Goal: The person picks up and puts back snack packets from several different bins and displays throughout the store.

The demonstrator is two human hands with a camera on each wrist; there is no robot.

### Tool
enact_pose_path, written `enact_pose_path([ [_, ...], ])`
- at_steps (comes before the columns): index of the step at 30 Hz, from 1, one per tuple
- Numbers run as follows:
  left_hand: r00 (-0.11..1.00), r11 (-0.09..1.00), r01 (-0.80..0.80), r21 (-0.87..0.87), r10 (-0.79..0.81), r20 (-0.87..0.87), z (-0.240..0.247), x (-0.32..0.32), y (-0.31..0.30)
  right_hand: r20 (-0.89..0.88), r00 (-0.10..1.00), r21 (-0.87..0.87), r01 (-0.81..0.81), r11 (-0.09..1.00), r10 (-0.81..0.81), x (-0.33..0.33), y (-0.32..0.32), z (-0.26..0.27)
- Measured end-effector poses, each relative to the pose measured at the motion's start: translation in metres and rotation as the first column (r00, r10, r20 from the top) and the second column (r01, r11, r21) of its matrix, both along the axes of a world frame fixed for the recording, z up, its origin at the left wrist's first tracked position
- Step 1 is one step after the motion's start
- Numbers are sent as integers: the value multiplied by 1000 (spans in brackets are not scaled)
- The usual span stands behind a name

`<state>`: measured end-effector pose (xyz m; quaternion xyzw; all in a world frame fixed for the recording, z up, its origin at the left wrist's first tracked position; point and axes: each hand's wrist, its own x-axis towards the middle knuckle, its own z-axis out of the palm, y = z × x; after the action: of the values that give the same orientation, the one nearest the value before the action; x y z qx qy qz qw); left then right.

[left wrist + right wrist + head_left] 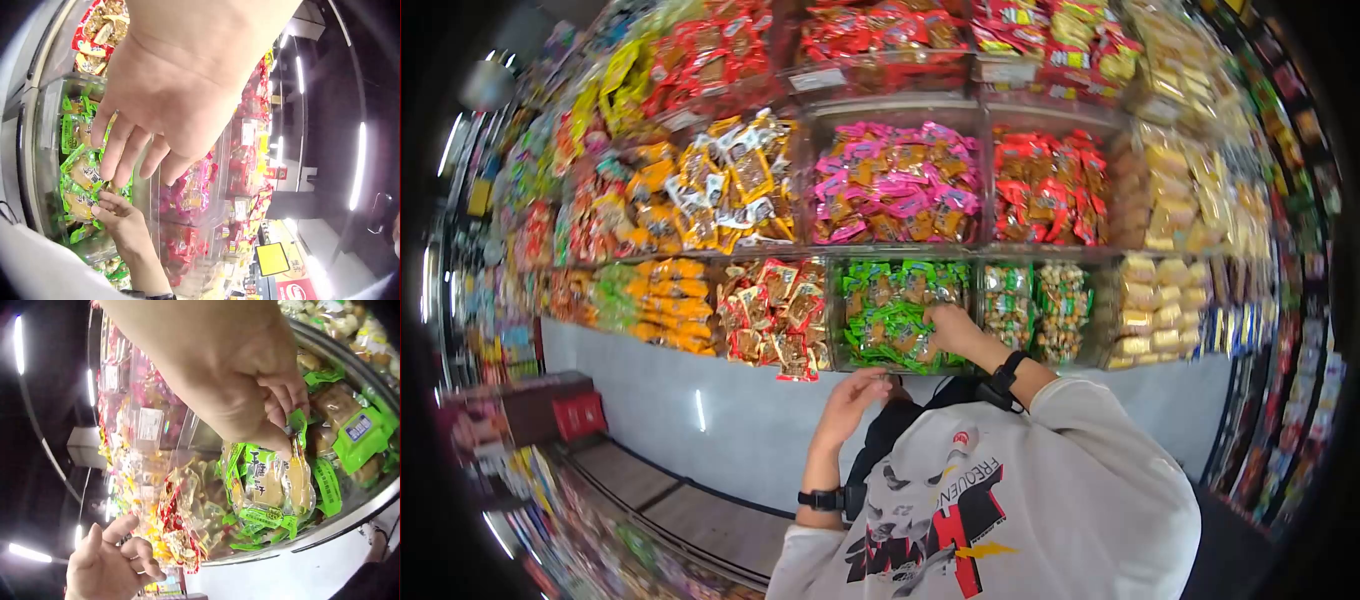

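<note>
My right hand (952,330) reaches into a clear bin of green snack packets (885,335) in the lowest display row. In the right wrist view, its thumb and curled fingers pinch the green end of a clear-and-green snack packet (267,481), with brown pieces showing through the film. More green packets (362,440) lie around it. My left hand (848,400) hangs in front of the bin's near edge, its fingers loosely extended and nothing in them. The left wrist view shows its bare palm (172,94) above the packets.
Bins of pink packets (897,185) and red packets (1050,185) stand behind. Red-and-clear packets (772,315) fill the left neighbour; small mixed packets (1062,310) lie to the right. A brown box (540,405) stands left on the pale floor (700,400).
</note>
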<state>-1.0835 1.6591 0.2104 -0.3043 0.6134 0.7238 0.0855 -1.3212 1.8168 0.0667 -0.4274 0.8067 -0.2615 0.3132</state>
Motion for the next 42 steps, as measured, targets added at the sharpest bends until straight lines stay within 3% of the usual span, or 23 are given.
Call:
enact_pose_path([
  [1, 999, 998, 54, 18, -55, 4, -2, -6, -10, 47, 999, -47, 21, 999, -19, 8, 6, -3],
  [2, 995, 995, 98, 36, -98, -1, -5, -12, -19, 150, 985, 47, 82, 996, -88, 9, 6, 9],
  [5, 982, 978, 189, 87, -185, -47, -18, -31, -43, 263, 909, 18, 330, 944, -323, 18, 15, 31],
  [8, 953, 947, 298, 117, -289, -88, -42, -42, -57, 363, 818, 108, 440, 892, -447, 16, 24, 59],
  [11, 897, 898, 440, 19, -438, -56, -34, -62, -58, 408, 760, 119, 504, 855, -505, 24, 22, 78],
  [12, 878, 879, 476, -22, -476, -55, -40, -64, -57, 438, 742, 103, 520, 848, -508, 30, 22, 86],
  [13, 866, 868, 455, -197, -483, -130, -37, -64, -54, 461, 730, 81, 532, 843, -505, 31, 20, 97],
  [15, 817, 789, 316, -526, -508, -273, -20, -68, -52, 589, 666, 57, 532, 845, -458, 38, 15, 122],
  [16, 808, 783, 280, -556, -504, -304, -11, -69, -52, 651, 624, 52, 531, 846, -432, 41, 10, 138],
  [19, 810, 837, 513, -189, -545, -216, -17, -65, -59, 758, 539, 0, 562, 827, -367, 53, -2, 170],
  [20, 809, 836, 546, 50, -512, -288, -23, -65, -60, 756, 517, -24, 634, 773, -401, 61, -6, 175],
  [21, 826, 855, 513, 72, -469, -313, -26, -62, -61, 752, 498, -53, 698, 714, -432, 66, -12, 180],
  [24, 872, 914, 367, 170, -275, -406, -19, -55, -61, 684, 498, -6, 734, 679, -532, 89, -26, 197],
  [27, 842, 885, 441, 150, -350, -410, -19, -49, -75, 693, 460, 61, 729, 682, -554, 108, -29, 186],
  [28, 843, 892, 423, 159, -323, -430, -15, -44, -75, 691, 436, 33, 778, 628, -576, 115, -33, 185],
  [32, 839, 888, 446, 115, -369, -399, -24, -34, -86, 689, 391, 77, 798, 598, -610, 128, -42, 175],
  [36, 847, 895, 431, 118, -356, -396, -32, -29, -80, 652, 436, 26, 805, 592, -621, 133, -40, 165],
  [42, 873, 878, 434, 204, -353, -338, -38, -39, -72, 667, 389, 110, 792, 601, -635, 121, -33, 155],
])
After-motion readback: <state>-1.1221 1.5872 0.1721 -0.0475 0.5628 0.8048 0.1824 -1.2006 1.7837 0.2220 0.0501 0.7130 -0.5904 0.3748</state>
